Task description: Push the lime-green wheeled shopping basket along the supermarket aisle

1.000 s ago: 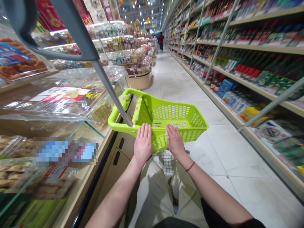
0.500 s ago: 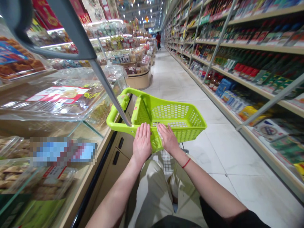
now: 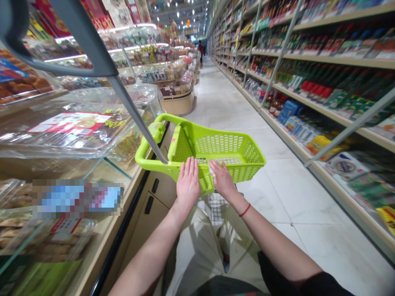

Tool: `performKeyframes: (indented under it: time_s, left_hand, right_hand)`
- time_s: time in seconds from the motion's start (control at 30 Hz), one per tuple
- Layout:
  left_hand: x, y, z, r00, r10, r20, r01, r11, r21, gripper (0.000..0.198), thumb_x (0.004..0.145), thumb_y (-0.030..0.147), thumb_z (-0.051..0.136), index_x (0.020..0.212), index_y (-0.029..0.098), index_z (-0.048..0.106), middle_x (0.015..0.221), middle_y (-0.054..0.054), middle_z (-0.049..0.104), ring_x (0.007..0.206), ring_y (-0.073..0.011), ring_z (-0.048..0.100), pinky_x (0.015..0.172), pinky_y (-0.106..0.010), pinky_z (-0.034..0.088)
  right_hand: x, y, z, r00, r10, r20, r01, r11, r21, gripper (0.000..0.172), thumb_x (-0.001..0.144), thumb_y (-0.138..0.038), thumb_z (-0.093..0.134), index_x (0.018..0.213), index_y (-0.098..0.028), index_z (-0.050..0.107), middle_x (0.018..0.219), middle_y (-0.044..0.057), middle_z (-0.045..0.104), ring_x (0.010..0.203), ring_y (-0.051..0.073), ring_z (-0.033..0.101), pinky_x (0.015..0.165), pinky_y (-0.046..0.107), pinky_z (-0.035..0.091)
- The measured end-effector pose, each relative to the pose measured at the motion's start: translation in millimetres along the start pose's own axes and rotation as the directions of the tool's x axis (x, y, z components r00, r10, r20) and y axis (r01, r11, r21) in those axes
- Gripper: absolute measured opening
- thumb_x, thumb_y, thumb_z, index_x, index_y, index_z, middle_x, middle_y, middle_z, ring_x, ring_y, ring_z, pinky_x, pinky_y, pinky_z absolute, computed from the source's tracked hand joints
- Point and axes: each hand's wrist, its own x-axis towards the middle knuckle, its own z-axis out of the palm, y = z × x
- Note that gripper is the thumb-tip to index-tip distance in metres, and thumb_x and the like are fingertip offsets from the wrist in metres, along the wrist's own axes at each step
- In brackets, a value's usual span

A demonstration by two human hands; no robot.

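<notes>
A lime-green plastic shopping cart basket [image 3: 247, 170] with perforated walls stands in front of me, with a looped handle at its left end. My left hand [image 3: 189, 179] lies flat on the near rim, fingers stretched out and holding nothing I can see. Just right of it, my right hand [image 3: 224, 180] presses against the same rim. Under its fingers is a small crumpled white tissue [image 3: 212, 169], mostly covered by them. Inside the basket, the floor and a raised upright panel [image 3: 175, 144] show. A wire lower rack [image 3: 214, 207] is partly visible below.
At left, a glass-edged counter [image 3: 117, 181] carries clear packs of food [image 3: 70, 127]. A grey pole with a handle [image 3: 129, 111] crosses the view. Stocked shelves [image 3: 333, 115] line the right side. A tiled aisle [image 3: 225, 98] runs ahead, with a person [image 3: 200, 52] far off.
Both my hands have slid slightly to the right along the basket's near rim. The view has shifted a little, so basket and shelves appear further left.
</notes>
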Motion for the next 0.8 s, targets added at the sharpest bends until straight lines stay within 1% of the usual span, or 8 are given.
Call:
performKeyframes:
  time_s: [0.1,0.17,0.3,0.37,0.5,0.63,0.7,0.8]
  left_hand:
    - [6.5,4.1,4.3,0.998,0.068,0.017,-0.068,0.998,-0.02,0.069,0.084,0.012,0.04,0.151,0.001,0.029,0.159,-0.018,0.031,0.151,-0.0268,0.019,0.124,-0.047,0.018]
    - [8.5,4.8,8.2,0.995,0.096,0.032,-0.095,0.995,-0.021,0.068,0.085,0.013,0.039,0.151,0.001,0.029,0.158,-0.018,0.032,0.151,-0.0271,0.02,0.124,-0.047,0.019]
    - [8.0,3.7,15.5,0.992,0.108,0.066,-0.107,0.994,-0.011,0.069,0.083,0.012,0.041,0.15,-0.001,0.03,0.158,-0.021,0.032,0.15,-0.0288,0.02,0.124,-0.047,0.02]
    - [7.1,2.9,17.4,0.992,0.105,0.064,-0.105,0.994,-0.007,0.07,0.082,0.011,0.042,0.15,-0.002,0.03,0.158,-0.022,0.031,0.151,-0.0289,0.02,0.124,-0.047,0.02]
    - [6.0,2.3,17.9,0.994,0.101,0.039,-0.101,0.995,-0.006,0.07,0.082,0.009,0.041,0.15,-0.002,0.029,0.158,-0.021,0.032,0.15,-0.029,0.021,0.124,-0.046,0.019]
    - [5.3,3.2,17.9,0.994,0.102,0.033,-0.101,0.995,-0.01,0.073,0.08,0.008,0.042,0.15,-0.003,0.026,0.158,-0.022,0.031,0.15,-0.0297,0.02,0.125,-0.046,0.017]
    - [4.8,4.2,18.4,0.995,0.088,0.038,-0.087,0.996,-0.016,0.074,0.08,0.008,0.043,0.151,-0.003,0.025,0.159,-0.022,0.029,0.151,-0.0296,0.019,0.125,-0.047,0.017]
    - [4.1,5.5,19.3,0.997,0.065,0.048,-0.064,0.998,-0.021,0.074,0.081,0.009,0.043,0.151,-0.003,0.024,0.159,-0.023,0.028,0.151,-0.0301,0.018,0.125,-0.048,0.017]
  right_hand:
    - [6.8,-13.0,2.4,0.996,-0.076,0.045,0.075,0.997,0.031,0.059,0.086,-0.004,0.037,0.144,-0.004,0.046,0.149,0.017,0.048,0.143,0.024,0.039,0.123,0.052,0.022]
    - [7.3,-15.7,4.0,0.993,-0.104,0.048,0.103,0.994,0.022,0.058,0.087,-0.005,0.036,0.145,-0.004,0.045,0.151,0.017,0.046,0.144,0.023,0.037,0.123,0.052,0.021]
    - [2.2,-9.9,6.2,0.992,-0.128,0.019,0.129,0.99,-0.051,0.055,0.092,-0.008,0.034,0.146,-0.007,0.044,0.151,0.015,0.045,0.145,0.022,0.036,0.123,0.051,0.02]
    - [-1.6,-2.8,5.8,0.991,-0.13,0.013,0.13,0.987,-0.089,0.058,0.09,-0.007,0.036,0.148,-0.009,0.041,0.152,0.015,0.045,0.145,0.022,0.036,0.122,0.052,0.021]
    - [-12.2,20.3,-0.3,0.995,-0.1,-0.015,0.097,0.986,-0.137,0.071,0.082,0.001,0.039,0.151,-0.015,0.036,0.152,0.011,0.045,0.145,0.022,0.035,0.122,0.053,0.022]
    - [-24.3,44.1,-8.2,0.998,-0.036,-0.057,0.026,0.986,-0.164,0.069,0.083,-0.001,0.038,0.151,-0.015,0.037,0.152,0.012,0.046,0.145,0.023,0.036,0.121,0.055,0.022]
    - [-27.7,48.4,-9.2,0.998,0.001,-0.067,-0.012,0.985,-0.17,0.068,0.084,-0.001,0.037,0.15,-0.013,0.038,0.152,0.014,0.045,0.145,0.023,0.036,0.121,0.055,0.023]
    - [-26.3,41.7,-5.5,0.996,0.048,-0.077,-0.06,0.985,-0.162,0.068,0.082,0.001,0.037,0.149,-0.008,0.039,0.152,0.017,0.044,0.145,0.025,0.036,0.12,0.054,0.026]
